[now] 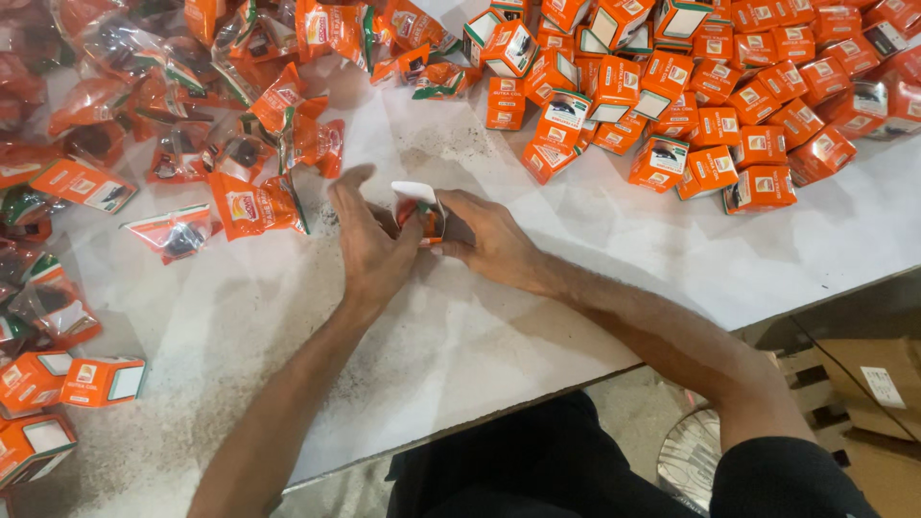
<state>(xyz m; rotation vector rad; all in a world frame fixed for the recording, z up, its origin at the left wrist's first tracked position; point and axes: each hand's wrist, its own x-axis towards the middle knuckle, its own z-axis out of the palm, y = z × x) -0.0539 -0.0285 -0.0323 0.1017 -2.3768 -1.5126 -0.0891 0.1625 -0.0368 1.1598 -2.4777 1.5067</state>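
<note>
My left hand (369, 245) and my right hand (487, 238) meet at the middle of a white table (499, 317). Between them they hold a small orange carton (420, 209) whose white top flap stands open. Both hands grip it, the left from the left side, the right from the right. What is inside the carton is hidden by my fingers. An orange plastic packet (254, 206) lies just left of my left hand.
A heap of clear and orange plastic packets (144, 105) covers the table's left and far left. Several closed orange cartons (710, 105) are piled at the far right. Three more cartons (58, 403) lie at the near left edge. Brown cardboard boxes (863, 384) stand below the table's right edge.
</note>
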